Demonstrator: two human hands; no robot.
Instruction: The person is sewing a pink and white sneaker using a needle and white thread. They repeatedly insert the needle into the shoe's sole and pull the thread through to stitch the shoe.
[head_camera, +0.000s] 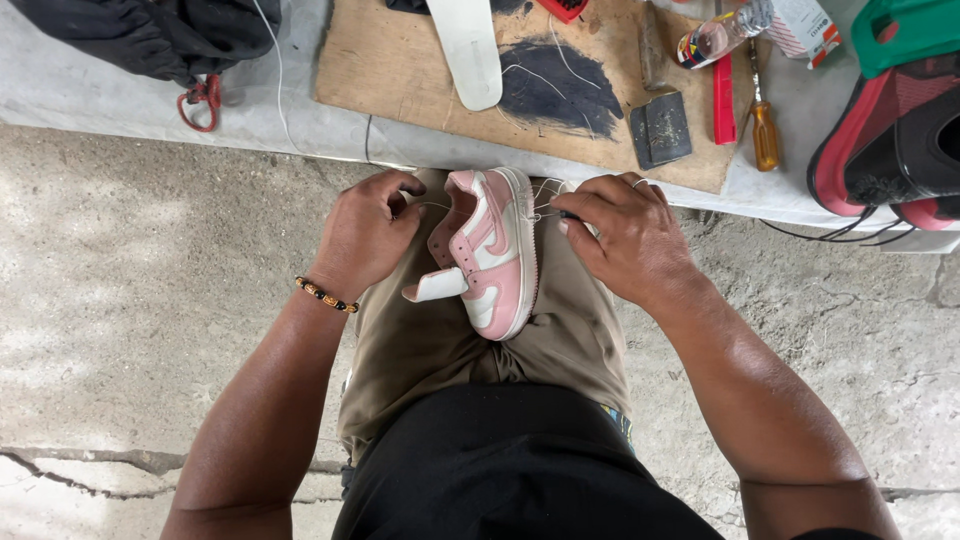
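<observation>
Small pink-and-white shoe (490, 250) sits clamped between the person's knees, sole edge turned toward the right hand (625, 240), opening toward the left hand (365, 232). Left hand is closed in a pinch on a thin white thread (432, 205) just beside the shoe's collar — fingers curled tight, thread running taut from them to the shoe. Right hand is clenched around a small dark-tipped tool (570, 215), probably a stitching awl or needle, its tip touching the sole edge; more thread loops just above the knuckles. Ring on one right finger, beaded bracelet (326, 295) on the left wrist.

Beyond both hands, well apart: a wooden board (400, 70) with a white insole (468, 50), a dark block (660, 128), a red strip (724, 100), an orange-handled screwdriver (765, 135), a small bottle (712, 38). Far off the right hand, a red-and-black shoe (890, 140).

Risks, as judged from here:
- Tool tip is close to the right fingertips and aimed toward the left hand — a slip through the sole could jab a finger.
- Thread pulled this taut could snap or cut into the upper.
- Shoe is held only by the knees; it could twist and skew the stitch line.
- Loose loops near the right knuckles could tangle or knot.
</observation>
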